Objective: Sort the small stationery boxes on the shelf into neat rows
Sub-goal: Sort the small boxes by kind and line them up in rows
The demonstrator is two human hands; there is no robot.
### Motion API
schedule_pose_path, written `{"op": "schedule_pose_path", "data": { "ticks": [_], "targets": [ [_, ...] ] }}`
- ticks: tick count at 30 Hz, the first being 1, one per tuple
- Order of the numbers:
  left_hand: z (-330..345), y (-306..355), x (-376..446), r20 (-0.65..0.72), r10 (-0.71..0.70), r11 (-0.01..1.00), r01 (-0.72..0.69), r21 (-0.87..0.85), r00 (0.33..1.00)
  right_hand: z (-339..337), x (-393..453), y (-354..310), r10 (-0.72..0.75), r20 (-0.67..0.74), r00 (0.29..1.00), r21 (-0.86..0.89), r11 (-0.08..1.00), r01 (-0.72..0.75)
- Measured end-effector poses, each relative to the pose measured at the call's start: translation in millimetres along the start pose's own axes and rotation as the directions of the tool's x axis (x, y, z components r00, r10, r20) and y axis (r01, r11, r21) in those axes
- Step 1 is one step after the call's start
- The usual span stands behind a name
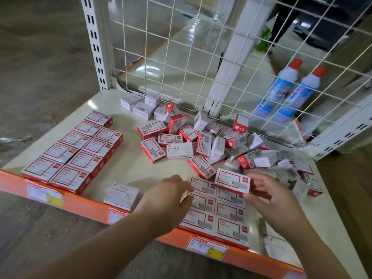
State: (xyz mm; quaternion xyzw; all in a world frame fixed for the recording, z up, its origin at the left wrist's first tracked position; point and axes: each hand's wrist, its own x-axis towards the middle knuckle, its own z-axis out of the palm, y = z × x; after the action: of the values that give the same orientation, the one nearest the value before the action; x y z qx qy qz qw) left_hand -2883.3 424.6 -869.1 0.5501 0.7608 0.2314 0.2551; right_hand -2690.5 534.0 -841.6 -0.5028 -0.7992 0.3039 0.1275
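Lower middle of the frame, the right hand pinches a red-and-white box by its edge; left hand fingers curl on the row. Light, stiff cardboard, probably easiest grabbed by the sides.

Ten red-and-white boxes lie in two neat rows on the left of the shelf. Six more flat red boxes show in a block at the front (a hand hides part of it). One white box says STAPLES. One white paper clips box sits alone. Two blue bottles with red caps stand behind the wire. The loose pile has too many boxes to count.
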Motion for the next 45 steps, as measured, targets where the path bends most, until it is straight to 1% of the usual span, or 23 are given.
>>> {"op": "schedule_pose_path", "data": {
  "ticks": [3, 5, 8, 11, 16, 20, 24, 26, 32, 38, 45],
  "targets": [
    [6, 5, 1, 0.014, 0.052, 0.998, -0.052, 0.046, 0.999, -3, -4, 10, 0.031, 0.025, 0.999, -0.055, 0.998, -0.03],
    [9, 6, 1, 0.026, 0.087, 0.993, -0.089, 0.08, 0.996, -4, -6, 13, 0.028, 0.057, 0.998, -0.075, 0.997, -0.024],
    [12, 6, 2, 0.059, 0.1, 0.988, -0.106, 0.109, 0.993, -6, -9, 17, 0.029, 0.111, 0.993, -0.074, 0.997, -0.021],
    [15, 6, 3, 0.091, 0.108, 0.984, -0.119, 0.129, 0.99, -4, -10, 20, 0.045, 0.131, 0.99, -0.073, 0.997, -0.036],
    [13, 6, 6, 0.077, 0.116, 0.983, -0.125, 0.133, 0.99, -2, -7, 20, 0.016, 0.064, 0.998, -0.079, 0.997, -0.011],
    [11, 4, 12, 0.049, 0.132, 0.982, -0.138, 0.132, 0.99, 3, 0, 19, 0.045, -0.032, 0.998, -0.115, 0.992, -0.048],
    [10, 1, 16, 0.028, 0.145, 0.982, -0.148, 0.12, 0.989, 7, 10, 10, -0.004, -0.078, 0.997, -0.136, 0.991, -0.007],
    [10, 1, 18, 0.018, 0.147, 0.981, -0.149, 0.123, 0.989, 9, 18, 6, -0.007, -0.103, 0.995, -0.152, 0.988, -0.009],
    [12, -2, 18, 0.012, 0.122, 0.988, -0.123, 0.093, 0.992, 14, 29, -1, -0.029, -0.067, 0.997, -0.197, 0.98, 0.015],
    [12, -5, 18, 0.003, 0.119, 0.989, -0.119, 0.092, 0.993, 14, 33, -5, -0.044, -0.059, 0.997, -0.18, 0.983, 0.033],
    [11, -6, 15, 0.029, 0.12, 0.987, -0.122, 0.1, 0.992, 25, 43, -19, -0.121, -0.038, 0.992, -0.178, 0.978, 0.113]
  ]
}}
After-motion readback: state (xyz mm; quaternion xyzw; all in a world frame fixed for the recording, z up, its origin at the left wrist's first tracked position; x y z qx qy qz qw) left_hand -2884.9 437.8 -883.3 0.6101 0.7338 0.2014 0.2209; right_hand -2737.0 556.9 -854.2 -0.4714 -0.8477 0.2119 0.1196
